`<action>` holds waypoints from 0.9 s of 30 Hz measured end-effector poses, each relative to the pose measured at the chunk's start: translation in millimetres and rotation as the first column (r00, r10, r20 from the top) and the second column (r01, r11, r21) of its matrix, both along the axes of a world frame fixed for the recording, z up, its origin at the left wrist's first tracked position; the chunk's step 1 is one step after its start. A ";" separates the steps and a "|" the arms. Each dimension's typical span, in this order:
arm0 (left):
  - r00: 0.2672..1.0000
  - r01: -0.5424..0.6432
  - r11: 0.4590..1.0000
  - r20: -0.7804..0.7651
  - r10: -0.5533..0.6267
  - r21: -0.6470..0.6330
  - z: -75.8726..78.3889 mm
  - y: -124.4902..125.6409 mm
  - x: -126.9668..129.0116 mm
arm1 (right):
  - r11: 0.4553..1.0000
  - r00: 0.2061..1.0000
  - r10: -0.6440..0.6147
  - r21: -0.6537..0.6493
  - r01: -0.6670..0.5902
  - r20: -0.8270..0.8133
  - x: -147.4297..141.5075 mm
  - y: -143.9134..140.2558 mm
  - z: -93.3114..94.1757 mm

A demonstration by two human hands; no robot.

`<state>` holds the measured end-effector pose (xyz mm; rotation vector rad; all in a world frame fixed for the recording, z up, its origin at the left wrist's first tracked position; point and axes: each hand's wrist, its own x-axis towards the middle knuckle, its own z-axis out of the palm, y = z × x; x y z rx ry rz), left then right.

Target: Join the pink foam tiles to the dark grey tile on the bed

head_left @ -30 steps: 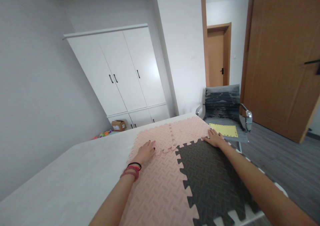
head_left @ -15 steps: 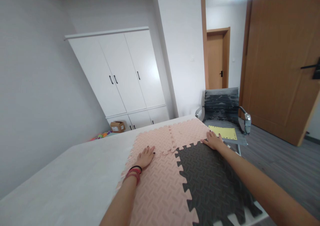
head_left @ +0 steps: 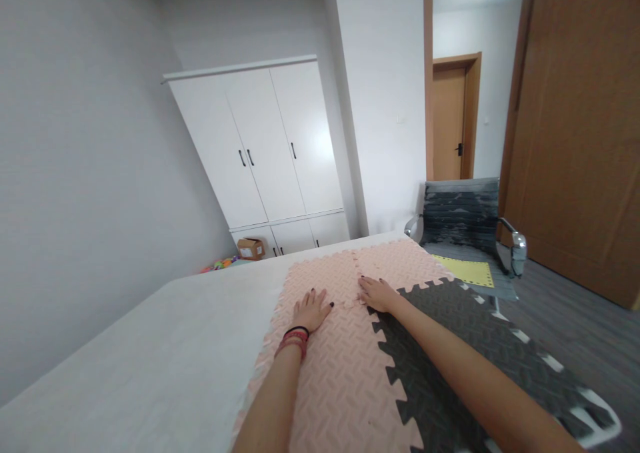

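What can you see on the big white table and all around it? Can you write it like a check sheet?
Surface: white table, the foam mats cover its right part.
Job's things: three pink foam mats and one dark grey foam mat, locked together by their toothed edges, lying flat.
Clutter: a yellow sheet lies on the seat of the grey chair; a cardboard box and colourful toys lie on the floor by the wardrobe.
Hands: left hand flat on a pink mat, bands on its wrist; right hand flat where pink and grey mats meet.
Cables: nothing seen.
Surroundings: white wardrobe, wooden doors, grey floor.
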<state>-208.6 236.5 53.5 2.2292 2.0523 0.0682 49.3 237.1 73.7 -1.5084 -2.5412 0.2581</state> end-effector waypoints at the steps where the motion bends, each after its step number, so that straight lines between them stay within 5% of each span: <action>1: 1.000 -0.003 1.000 -0.001 0.003 -0.009 -0.8 0.8 -0.5 | 1.000 1.000 0.002 -0.014 -0.002 0.004 -3.0 2.5 -2.1; 14: 0.998 -0.025 0.996 0.060 0.031 -0.091 6.4 -3.2 2.0 | 0.996 0.996 -0.001 -0.092 0.009 0.092 -5.6 12.0 -11.7; 20: 0.998 -0.033 0.996 0.059 0.038 -0.085 6.7 -4.6 1.8 | 0.999 0.994 -0.011 -0.045 0.015 0.107 -11.4 39.5 2.6; 27: 0.997 -0.047 0.988 0.054 0.056 -0.145 11.8 -1.7 2.8 | 0.999 0.991 -0.038 -0.025 0.041 0.132 -29.5 70.8 -7.6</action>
